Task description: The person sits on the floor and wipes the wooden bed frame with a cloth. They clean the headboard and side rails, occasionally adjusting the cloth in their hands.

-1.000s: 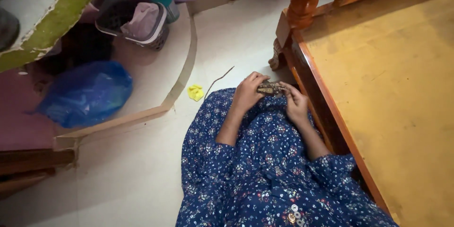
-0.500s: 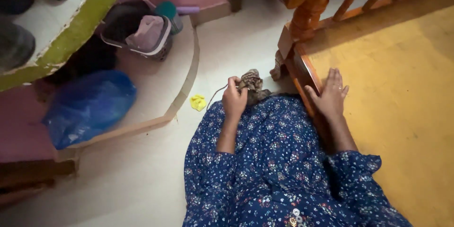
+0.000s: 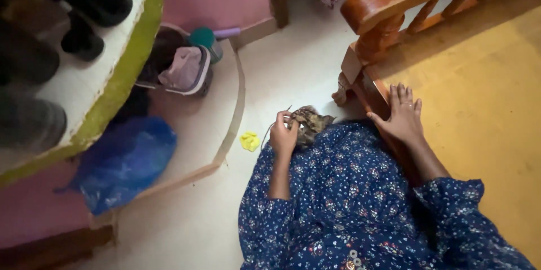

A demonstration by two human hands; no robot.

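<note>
Brown patterned cloth piece [image 3: 309, 122] held at the knee beside the orange wooden bed frame [image 3: 376, 87].

Left hand [image 3: 283, 133] is closed around the cloth and a thin dark strand [image 3: 270, 126], resting on the blue floral dress [image 3: 344, 191] just left of the frame. Right hand [image 3: 403, 115] lies flat, fingers spread, on the frame's edge and yellow board [image 3: 484, 106], gripping nothing. With only 1 hand holding, the cloth may slip to the pale tiled floor [image 3: 293, 67] near the yellow scrap [image 3: 249, 141], left of the frame.
</note>
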